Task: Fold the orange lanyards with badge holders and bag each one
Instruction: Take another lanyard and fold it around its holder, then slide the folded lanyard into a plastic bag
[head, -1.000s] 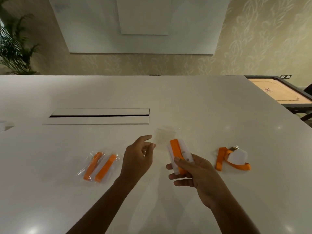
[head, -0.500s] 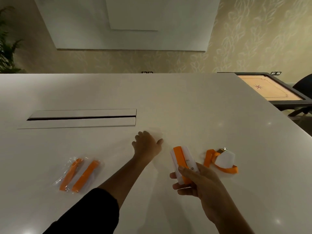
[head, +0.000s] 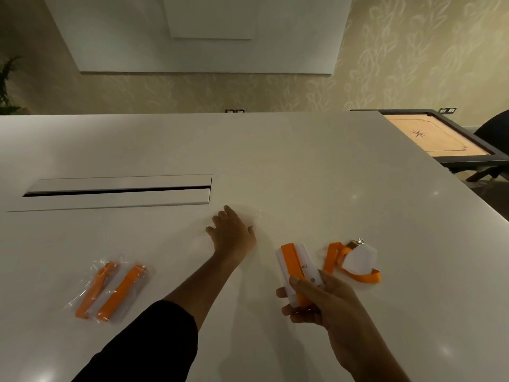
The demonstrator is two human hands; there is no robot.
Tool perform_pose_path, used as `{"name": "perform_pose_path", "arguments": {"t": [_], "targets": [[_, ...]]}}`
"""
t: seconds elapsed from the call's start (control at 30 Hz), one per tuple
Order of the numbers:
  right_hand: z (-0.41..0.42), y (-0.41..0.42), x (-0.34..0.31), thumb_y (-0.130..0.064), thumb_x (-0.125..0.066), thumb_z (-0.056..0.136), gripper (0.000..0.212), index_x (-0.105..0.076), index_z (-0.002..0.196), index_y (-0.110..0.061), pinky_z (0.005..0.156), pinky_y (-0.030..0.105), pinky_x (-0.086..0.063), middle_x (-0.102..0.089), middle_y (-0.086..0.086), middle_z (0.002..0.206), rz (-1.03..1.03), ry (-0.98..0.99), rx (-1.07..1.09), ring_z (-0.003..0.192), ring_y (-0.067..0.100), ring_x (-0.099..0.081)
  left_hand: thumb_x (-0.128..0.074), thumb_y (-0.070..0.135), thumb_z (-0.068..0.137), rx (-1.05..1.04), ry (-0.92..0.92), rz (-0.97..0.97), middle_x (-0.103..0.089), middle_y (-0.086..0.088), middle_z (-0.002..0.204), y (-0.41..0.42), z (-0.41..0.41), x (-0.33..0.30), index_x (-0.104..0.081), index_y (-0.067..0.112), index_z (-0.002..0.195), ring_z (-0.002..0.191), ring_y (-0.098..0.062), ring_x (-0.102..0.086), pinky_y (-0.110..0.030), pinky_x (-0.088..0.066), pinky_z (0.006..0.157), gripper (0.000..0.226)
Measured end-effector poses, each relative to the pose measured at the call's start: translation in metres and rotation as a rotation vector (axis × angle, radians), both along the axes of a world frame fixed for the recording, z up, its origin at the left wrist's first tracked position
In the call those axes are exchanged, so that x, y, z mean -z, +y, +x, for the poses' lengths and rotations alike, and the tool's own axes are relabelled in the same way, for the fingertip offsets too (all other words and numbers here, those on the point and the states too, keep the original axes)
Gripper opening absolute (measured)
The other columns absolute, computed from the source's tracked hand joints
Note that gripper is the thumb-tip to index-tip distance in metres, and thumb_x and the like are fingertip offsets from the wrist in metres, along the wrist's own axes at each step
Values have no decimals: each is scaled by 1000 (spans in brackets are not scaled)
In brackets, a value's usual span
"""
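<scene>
My right hand [head: 322, 301] holds a folded orange lanyard with its white badge holder [head: 296, 264] upright above the white table [head: 303, 166]. My left hand [head: 232, 234] lies with fingers spread on the table further forward, resting at the edge of a faint clear plastic bag [head: 254, 216]; I cannot tell whether it grips the bag. To the right, a loose orange lanyard with a white badge holder [head: 355, 261] lies unfolded. At the left lie two bagged orange lanyards [head: 110, 290] side by side.
A long cable slot with a flap lid [head: 118, 191] is set into the table behind the left hand. Beyond the table's right edge stand a carrom board [head: 435, 139] and a dark chair [head: 493, 130].
My left hand has reached forward and spread flat on the table where the clear bag lies. My right hand keeps its hold on the folded lanyard.
</scene>
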State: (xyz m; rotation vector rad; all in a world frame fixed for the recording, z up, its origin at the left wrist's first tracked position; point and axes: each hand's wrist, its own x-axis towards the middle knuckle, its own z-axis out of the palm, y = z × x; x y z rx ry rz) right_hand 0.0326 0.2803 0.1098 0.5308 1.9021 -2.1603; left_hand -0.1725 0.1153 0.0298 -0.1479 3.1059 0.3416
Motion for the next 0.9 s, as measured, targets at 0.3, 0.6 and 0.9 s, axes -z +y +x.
{"name": "perform_pose_path", "arguments": {"t": [0.3, 0.6, 0.9], "targets": [[-7, -6, 3, -44, -77, 78, 53, -61, 122, -19, 75, 40, -69, -85, 12, 100, -12, 20, 9, 82, 33, -82, -78, 31, 88, 41, 207, 205, -49, -12, 144, -20, -1, 4, -26, 14, 158, 126, -31, -55, -48, -49, 100, 88], [0, -18, -1, -46, -76, 77, 56, -61, 124, -18, 73, 38, -68, -85, 12, 99, 12, 41, 14, 83, 33, -82, -69, 24, 95, 96, 230, 233, -56, -6, 145, -39, 0, 12, -42, 20, 152, 127, -28, -59, -47, -49, 103, 63], [14, -20, -3, -47, -77, 77, 59, -60, 125, -16, 73, 39, -68, -85, 12, 100, 26, 31, 46, 85, 36, -82, -68, 17, 97, 164, 165, 209, -40, -8, 161, -45, -5, 13, -28, 25, 161, 140, -30, -48, -50, -43, 110, 75]]}}
